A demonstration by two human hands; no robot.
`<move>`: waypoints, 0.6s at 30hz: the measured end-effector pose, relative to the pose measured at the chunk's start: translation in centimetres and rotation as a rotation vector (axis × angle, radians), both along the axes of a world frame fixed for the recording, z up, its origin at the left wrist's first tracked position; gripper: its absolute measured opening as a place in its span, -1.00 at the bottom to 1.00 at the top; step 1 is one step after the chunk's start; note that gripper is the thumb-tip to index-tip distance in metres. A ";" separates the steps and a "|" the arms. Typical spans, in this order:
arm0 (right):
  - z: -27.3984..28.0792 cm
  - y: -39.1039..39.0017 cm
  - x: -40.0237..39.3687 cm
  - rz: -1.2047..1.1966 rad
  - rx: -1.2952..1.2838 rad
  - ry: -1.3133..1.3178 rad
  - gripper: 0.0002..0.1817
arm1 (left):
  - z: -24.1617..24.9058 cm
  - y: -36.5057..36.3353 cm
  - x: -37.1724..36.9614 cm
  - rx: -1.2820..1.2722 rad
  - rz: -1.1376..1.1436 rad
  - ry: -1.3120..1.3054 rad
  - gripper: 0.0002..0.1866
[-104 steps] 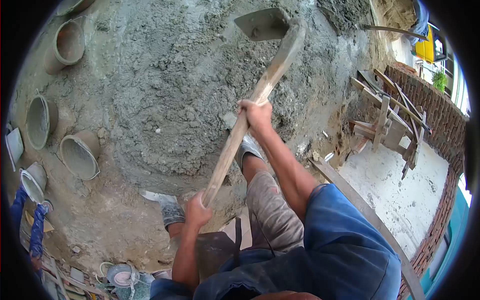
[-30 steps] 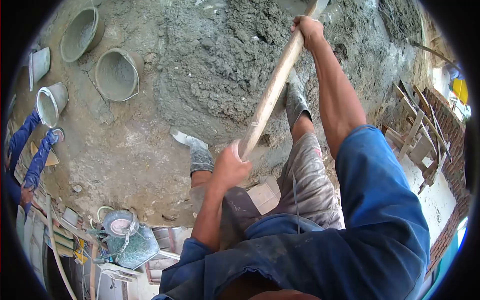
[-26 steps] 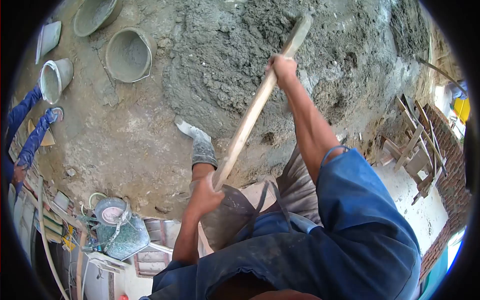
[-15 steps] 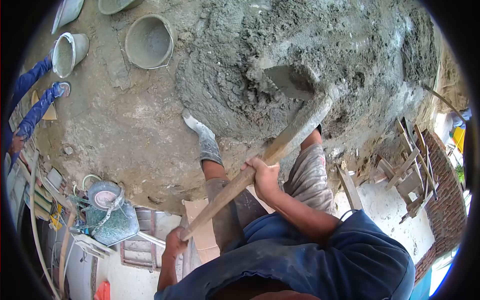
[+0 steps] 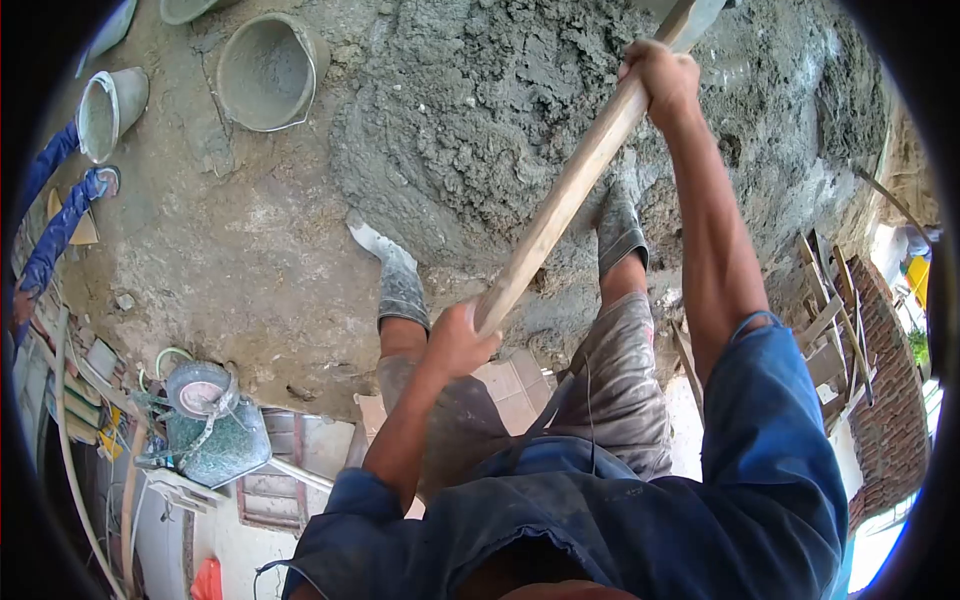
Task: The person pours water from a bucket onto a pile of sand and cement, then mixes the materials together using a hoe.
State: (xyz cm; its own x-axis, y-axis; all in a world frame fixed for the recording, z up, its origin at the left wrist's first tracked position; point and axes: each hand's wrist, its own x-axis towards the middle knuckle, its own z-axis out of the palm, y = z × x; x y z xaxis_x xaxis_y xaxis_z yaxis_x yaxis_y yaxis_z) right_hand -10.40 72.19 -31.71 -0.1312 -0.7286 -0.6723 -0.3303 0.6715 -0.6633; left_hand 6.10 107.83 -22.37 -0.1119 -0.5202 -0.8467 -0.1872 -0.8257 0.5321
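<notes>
My right hand (image 5: 664, 84) is closed round the upper stretch of a hoe's wooden handle (image 5: 572, 195), near the top of the view. Lower down, my left hand (image 5: 460, 345) grips the handle's other end, in front of my knees. Only a grey bit of the hoe's blade shows at the top edge; the rest is out of frame. Below and beyond the handle spreads a heap of wet grey mortar (image 5: 450, 140), lumpy in the middle. My boots stand at its near edge, the right one touching the mortar.
A grey bucket (image 5: 267, 72) stands left of the heap. At the far left, a co-worker's blue sleeves (image 5: 60, 215) reach toward a tilted bucket (image 5: 112, 112). A wheelbarrow (image 5: 215, 440) lies lower left. Timber pieces (image 5: 825, 310) lean near a brick wall (image 5: 890, 400) at right.
The hoe has risen out of the mortar and moved up, away from me. My right hand has travelled up and right with it; my left hand has come up and right too.
</notes>
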 end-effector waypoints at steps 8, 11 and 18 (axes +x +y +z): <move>-1.7 15.3 7.0 0.030 0.378 0.106 -0.87 | 12.6 8.6 4.0 0.439 0.078 0.005 -0.50; 3.2 21.4 9.6 0.009 0.389 -0.040 -0.91 | 16.8 16.8 3.8 0.455 0.135 0.013 -0.58; 5.7 7.7 16.9 0.279 0.055 -0.205 -0.70 | 12.0 9.3 -0.1 0.284 0.371 -0.164 -0.62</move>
